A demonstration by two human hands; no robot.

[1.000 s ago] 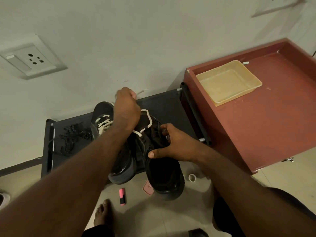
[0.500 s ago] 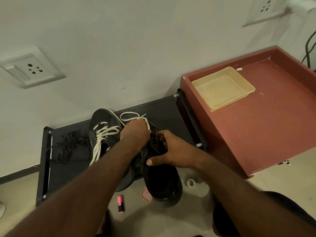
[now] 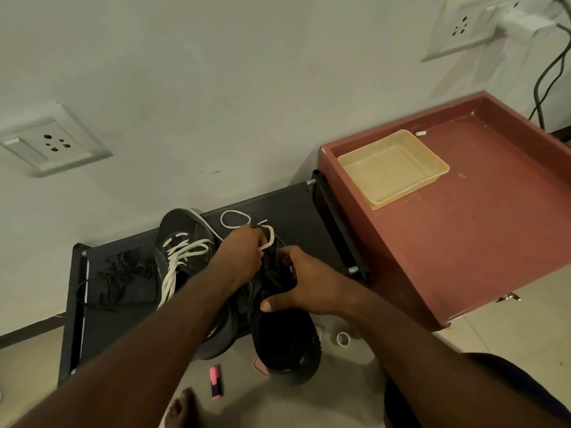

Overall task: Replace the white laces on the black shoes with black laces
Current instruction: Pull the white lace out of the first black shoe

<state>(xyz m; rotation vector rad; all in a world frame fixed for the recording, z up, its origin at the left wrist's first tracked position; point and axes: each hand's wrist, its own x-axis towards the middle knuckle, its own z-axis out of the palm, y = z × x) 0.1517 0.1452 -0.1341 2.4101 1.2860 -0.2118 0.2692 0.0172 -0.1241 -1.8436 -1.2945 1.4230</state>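
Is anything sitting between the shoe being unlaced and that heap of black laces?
Yes. The other black shoe, white lace loose across it, lies on the rack between the held shoe and the black laces. The left hand would reach over or round it; nothing covers the laces themselves.

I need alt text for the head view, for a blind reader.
A person's left hand pinches a white lace on a black shoe that the right hand holds. Beside it on a black rack lie a second shoe, laced white, and loose black laces.
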